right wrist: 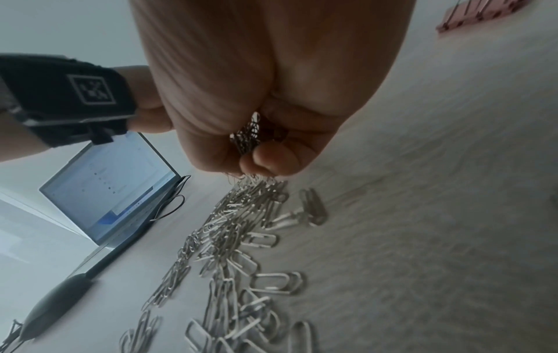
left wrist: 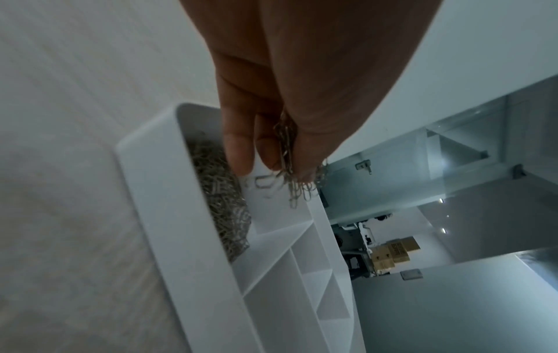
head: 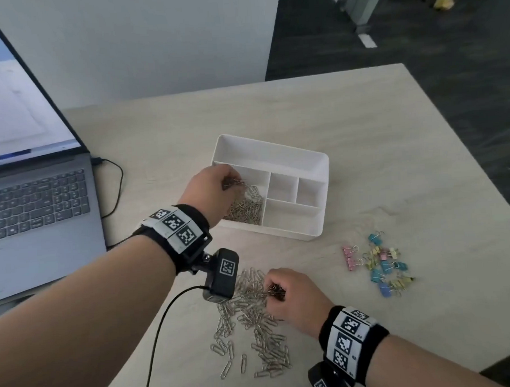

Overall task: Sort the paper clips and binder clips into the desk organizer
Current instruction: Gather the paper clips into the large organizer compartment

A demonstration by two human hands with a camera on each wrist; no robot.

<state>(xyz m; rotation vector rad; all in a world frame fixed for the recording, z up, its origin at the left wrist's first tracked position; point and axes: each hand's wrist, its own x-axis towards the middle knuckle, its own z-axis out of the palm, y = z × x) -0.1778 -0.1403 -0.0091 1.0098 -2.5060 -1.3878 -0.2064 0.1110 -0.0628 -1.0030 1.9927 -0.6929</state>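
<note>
Hands worked a wooden desk (head: 363, 147). The left hand (head: 211, 192) pinched a bunch of paper clips (left wrist: 290, 167) over the white desk organizer (head: 313, 228), above its heaped left compartment. The right hand (head: 293, 300) clutched more from the loose pile (head: 253, 325). Coloured binder clips (head: 382, 266) lay to the right.

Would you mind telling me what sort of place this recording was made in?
Most likely an office: an open laptop sits on a pale wood desk, with a white desk organizer and loose paper clips.
</note>
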